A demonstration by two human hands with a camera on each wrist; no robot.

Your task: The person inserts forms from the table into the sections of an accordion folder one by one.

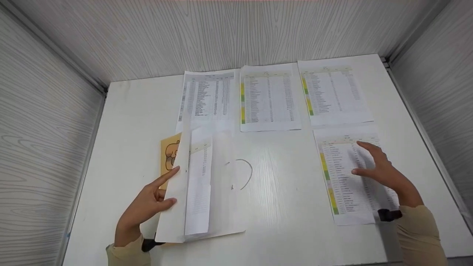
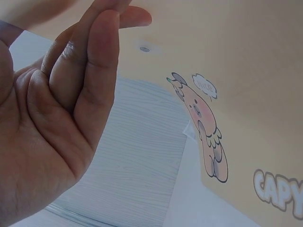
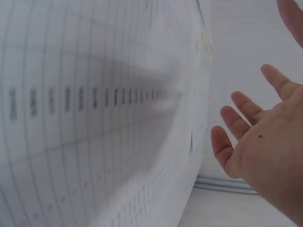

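Left hand (image 1: pixel 146 205) pinches the edge of the folder (image 1: pixel 173 221), thumb and index inside; folder open at 8 o'clock from counter (image 1: pixel 281 207) centre. Right hand (image 1: pixel 385 174) empty, fingers spread, hovering over printed sheet (image 1: pixel 347 197) at 3. Grey-headed sheet (image 1: pixel 208 96) at 11, yellow-edged sheet (image 1: pixel 269 99) at 12.

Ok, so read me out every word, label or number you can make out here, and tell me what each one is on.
"CAPY", cut off by the picture's edge: on the tan folder, left wrist view.
Lettering in the cartoon's speech bubble, same folder: too blurred to read surely.
Three printed sheets at the back, front-right sheet, paper inside the folder: too small or blurred to read.
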